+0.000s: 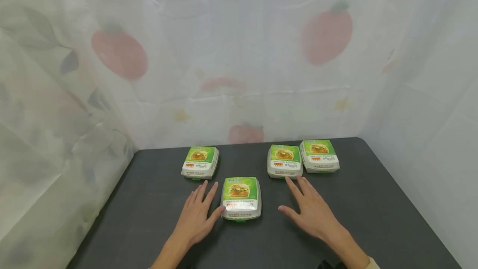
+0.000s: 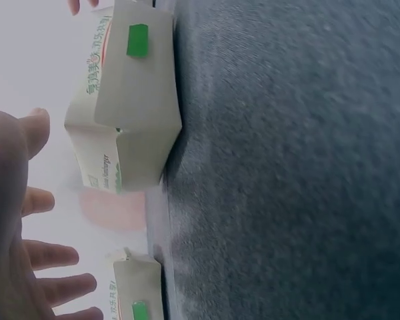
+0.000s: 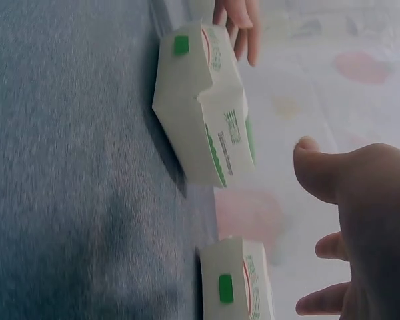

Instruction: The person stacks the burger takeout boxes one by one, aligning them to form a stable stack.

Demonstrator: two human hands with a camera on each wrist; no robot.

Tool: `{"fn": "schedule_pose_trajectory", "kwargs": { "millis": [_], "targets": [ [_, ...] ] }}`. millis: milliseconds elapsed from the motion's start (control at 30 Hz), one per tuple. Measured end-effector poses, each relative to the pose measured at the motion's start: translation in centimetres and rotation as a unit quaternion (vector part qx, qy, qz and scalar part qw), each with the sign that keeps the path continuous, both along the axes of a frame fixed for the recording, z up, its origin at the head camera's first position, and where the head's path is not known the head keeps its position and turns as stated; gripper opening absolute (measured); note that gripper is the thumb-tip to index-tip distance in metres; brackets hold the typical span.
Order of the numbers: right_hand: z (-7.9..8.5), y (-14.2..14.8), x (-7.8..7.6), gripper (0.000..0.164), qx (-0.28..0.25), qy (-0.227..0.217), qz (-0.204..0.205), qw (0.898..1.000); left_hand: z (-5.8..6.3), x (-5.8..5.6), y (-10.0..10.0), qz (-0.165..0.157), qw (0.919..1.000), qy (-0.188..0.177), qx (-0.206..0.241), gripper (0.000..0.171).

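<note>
A green and white burger box (image 1: 241, 199) sits near the middle of the dark table, between the two hands. Just left of it is the left hand (image 1: 196, 215), fingers spread and straight, its thumb close to the box's side; the left wrist view shows a gap between thumb and box (image 2: 130, 100). To the box's right, the right hand (image 1: 311, 211) reaches forward with fingers extended and holds nothing. Its fingertips lie near the front of another burger box (image 1: 284, 161); whether they touch it cannot be told. The right wrist view shows the middle box (image 3: 200, 107) apart from the right thumb.
One more burger box (image 1: 200, 162) stands at the back left, beyond the left fingertips. At the back right a further box (image 1: 319, 156) sits against its neighbour. The dark tabletop (image 1: 149, 219) is bounded by a hanging, fruit-printed white curtain (image 1: 239, 53) behind and at both sides.
</note>
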State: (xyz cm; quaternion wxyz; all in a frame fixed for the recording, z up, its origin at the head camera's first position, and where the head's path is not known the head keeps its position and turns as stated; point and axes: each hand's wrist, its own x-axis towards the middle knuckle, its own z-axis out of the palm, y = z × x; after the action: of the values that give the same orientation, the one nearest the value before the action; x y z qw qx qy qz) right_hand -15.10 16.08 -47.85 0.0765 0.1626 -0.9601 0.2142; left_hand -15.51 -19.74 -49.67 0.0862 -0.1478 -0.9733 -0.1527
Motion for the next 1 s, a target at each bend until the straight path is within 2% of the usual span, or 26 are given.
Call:
{"fn": "schedule_pose_trajectory", "kwargs": {
  "millis": [300,567,767,1000],
  "targets": [
    [0.2,-1.9,-0.2,0.08,-0.051,-0.031,0.025,0.998,0.7,-0.4,0.9,0.001,0.9978,-0.018,0.064,0.071],
    [0.0,-3.5,-0.5,0.075,-0.104,-0.075,0.036,0.991,1.1,-0.6,1.6,0.0,0.9927,-0.045,0.112,0.07],
    [-0.1,-4.7,-1.0,0.072,-0.146,-0.097,0.047,0.983,1.1,-0.8,1.9,-0.011,0.9837,-0.076,0.163,0.069],
    [-0.4,-6.0,-2.0,0.071,-0.199,-0.111,0.07,0.971,0.7,-1.4,2.2,-0.019,0.9693,-0.122,0.212,0.068]
  ]
}}
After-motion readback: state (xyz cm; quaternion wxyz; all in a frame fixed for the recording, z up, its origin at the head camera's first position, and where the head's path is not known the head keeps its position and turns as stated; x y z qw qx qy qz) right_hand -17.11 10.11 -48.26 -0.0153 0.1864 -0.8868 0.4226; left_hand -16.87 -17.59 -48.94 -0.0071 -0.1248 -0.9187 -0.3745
